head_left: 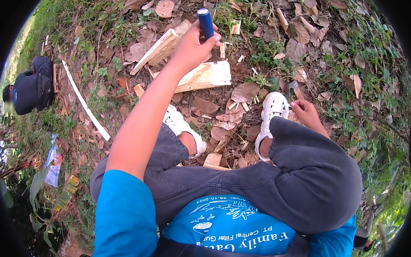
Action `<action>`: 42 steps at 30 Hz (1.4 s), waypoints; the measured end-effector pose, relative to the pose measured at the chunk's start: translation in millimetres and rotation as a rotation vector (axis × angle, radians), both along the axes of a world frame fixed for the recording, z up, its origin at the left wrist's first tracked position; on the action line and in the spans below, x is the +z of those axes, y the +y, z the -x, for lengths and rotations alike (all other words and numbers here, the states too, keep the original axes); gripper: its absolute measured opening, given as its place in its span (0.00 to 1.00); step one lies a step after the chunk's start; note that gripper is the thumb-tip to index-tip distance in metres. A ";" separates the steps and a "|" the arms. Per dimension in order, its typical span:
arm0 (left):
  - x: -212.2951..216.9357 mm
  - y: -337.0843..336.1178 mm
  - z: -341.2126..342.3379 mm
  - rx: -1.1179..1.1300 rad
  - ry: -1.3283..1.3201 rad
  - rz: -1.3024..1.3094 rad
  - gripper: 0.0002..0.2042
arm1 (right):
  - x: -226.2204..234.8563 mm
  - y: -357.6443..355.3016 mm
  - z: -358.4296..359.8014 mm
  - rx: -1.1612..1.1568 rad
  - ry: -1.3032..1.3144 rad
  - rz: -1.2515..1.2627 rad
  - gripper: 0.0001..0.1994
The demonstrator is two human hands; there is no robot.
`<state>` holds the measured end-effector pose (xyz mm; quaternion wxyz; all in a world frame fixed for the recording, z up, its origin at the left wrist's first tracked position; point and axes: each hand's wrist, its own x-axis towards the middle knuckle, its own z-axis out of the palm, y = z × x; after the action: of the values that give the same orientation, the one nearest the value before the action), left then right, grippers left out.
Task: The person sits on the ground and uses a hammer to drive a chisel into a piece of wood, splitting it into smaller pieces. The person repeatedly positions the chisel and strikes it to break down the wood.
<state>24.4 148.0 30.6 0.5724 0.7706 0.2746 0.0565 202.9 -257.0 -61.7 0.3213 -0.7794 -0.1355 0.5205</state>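
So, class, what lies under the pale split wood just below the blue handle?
Beside the near edge of the pale split wood, dry brown leaves can be seen. Whatever lies directly beneath cannot be seen, because the wood itself covers it.

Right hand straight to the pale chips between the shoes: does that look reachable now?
Probably not straight across: the right shoe stands between the right hand and pale chips, though going over looks possible.
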 end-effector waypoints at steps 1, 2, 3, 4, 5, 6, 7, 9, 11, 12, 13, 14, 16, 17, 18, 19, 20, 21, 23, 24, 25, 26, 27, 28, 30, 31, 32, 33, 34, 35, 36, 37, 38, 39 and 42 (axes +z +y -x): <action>-1.3 -1.2 0.8 0.002 0.021 -0.025 0.15 | -8.7 -10.7 11.1 -0.052 0.021 0.036 0.16; -1.8 -2.4 0.8 0.003 0.041 -0.051 0.15 | -18.8 -21.1 20.1 -0.107 0.040 0.071 0.16; -2.7 -4.5 -4.6 -0.012 0.030 -0.035 0.15 | -33.8 -37.9 29.3 -0.134 -0.020 0.085 0.16; -6.0 -6.2 -4.4 -0.017 0.027 -0.020 0.15 | -47.3 -48.8 36.0 -0.149 -0.075 0.099 0.16; -8.4 -7.6 -4.7 -0.020 0.023 -0.004 0.15 | -60.6 -59.3 42.6 -0.163 -0.128 0.116 0.15; -8.4 -8.9 -5.3 -0.014 0.028 -0.010 0.14 | -66.1 -63.8 48.7 -0.179 -0.175 0.130 0.15; -8.0 -10.1 -5.9 -0.009 0.033 -0.017 0.14 | -71.1 -68.6 52.0 -0.191 -0.205 0.142 0.15; -10.1 -10.2 -5.2 -0.008 0.033 -0.049 0.14 | -74.9 -77.6 59.5 -0.217 -0.234 0.173 0.15; -14.8 -8.2 -2.7 -0.018 0.022 -0.098 0.13 | -75.4 -82.9 63.9 -0.233 -0.247 0.187 0.15; -12.1 -8.7 -3.6 -0.014 0.020 -0.091 0.13 | -74.8 -85.7 65.8 -0.243 -0.253 0.193 0.15; -9.2 -8.8 -4.5 -0.011 0.019 -0.084 0.13 | -73.8 -88.9 67.5 -0.250 -0.257 0.199 0.14; -6.3 -9.0 -5.4 -0.009 0.017 -0.077 0.13 | -73.5 -91.4 69.2 -0.259 -0.258 0.204 0.14; 3.6 -11.9 -7.5 0.001 -0.018 0.063 0.14 | -71.1 -97.3 72.6 -0.275 -0.263 0.210 0.14; 6.1 -13.7 -7.6 0.006 -0.034 0.133 0.14 | -70.4 -99.6 74.6 -0.281 -0.263 0.212 0.14; 4.3 -17.3 -6.2 -0.021 -0.045 0.119 0.14 | -69.3 -101.3 75.3 -0.285 -0.263 0.214 0.14; 0.7 -23.1 -5.5 -0.047 -0.055 0.104 0.14 | -68.4 -102.7 76.9 -0.287 -0.262 0.215 0.14; -1.8 -27.6 -4.4 -0.073 -0.065 0.090 0.14 | -67.0 -104.4 78.0 -0.290 -0.261 0.214 0.13; 0.5 -31.8 -4.3 -0.103 -0.025 -0.036 0.13 | -65.5 -107.0 79.2 -0.295 -0.259 0.217 0.13; -4.7 -35.4 -3.9 -0.104 -0.012 -0.124 0.13 | -63.1 -110.9 81.5 -0.303 -0.259 0.224 0.13; -5.9 -36.7 -3.4 -0.103 -0.006 -0.170 0.13 | -62.5 -113.2 83.1 -0.308 -0.258 0.226 0.13; -7.0 -37.0 -3.4 -0.076 0.020 -0.128 0.14 | -61.8 -115.4 84.1 -0.313 -0.258 0.227 0.13; -8.0 -37.3 -3.2 -0.076 0.019 -0.145 0.14 | -61.6 -117.1 84.8 -0.315 -0.256 0.228 0.13; -9.0 -37.3 -2.5 -0.074 0.017 -0.164 0.14 | -60.5 -118.3 85.1 -0.317 -0.256 0.230 0.12; -10.0 -37.4 -1.7 -0.073 0.016 -0.182 0.14 | -59.5 -119.5 86.8 -0.320 -0.255 0.233 0.12; -11.7 -39.2 0.3 -0.078 0.003 -0.197 0.14 | -58.0 -121.5 88.1 -0.323 -0.254 0.236 0.12; -12.5 -39.9 0.9 -0.080 -0.005 -0.205 0.13 | -56.9 -123.2 89.3 -0.326 -0.254 0.240 0.12; -13.4 -40.2 1.0 -0.087 -0.008 -0.210 0.13 | -56.3 -124.2 90.3 -0.327 -0.252 0.241 0.12; -14.0 -40.0 1.3 -0.094 -0.010 -0.216 0.13 | -55.6 -125.2 90.8 -0.329 -0.251 0.240 0.12; -14.3 -40.0 1.4 -0.101 -0.013 -0.223 0.13 | -55.1 -126.2 91.6 -0.331 -0.249 0.242 0.12; -15.1 -40.2 1.7 -0.093 -0.017 -0.189 0.12 | -54.3 -127.4 92.5 -0.331 -0.250 0.246 0.11; -18.0 -39.4 2.7 -0.084 -0.023 -0.156 0.12 | -53.5 -127.3 92.9 -0.333 -0.250 0.242 0.11; -20.8 -39.1 4.0 -0.076 -0.029 -0.124 0.11 | -52.5 -127.5 92.8 -0.332 -0.253 0.245 0.11; -23.5 -39.5 5.7 -0.056 -0.028 -0.122 0.11 | -51.6 -127.8 93.7 -0.332 -0.255 0.244 0.11; -24.7 -40.1 6.5 -0.035 -0.029 -0.121 0.11 | -49.8 -125.8 93.9 -0.332 -0.255 0.242 0.11; -27.5 -43.2 11.8 0.011 -0.034 -0.115 0.12 | -44.0 -121.1 94.1 -0.329 -0.262 0.238 0.11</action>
<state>12.6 104.7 3.1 0.5313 0.7997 0.2654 0.0885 108.8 -378.1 -105.7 0.2875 -0.8842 0.0151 0.3680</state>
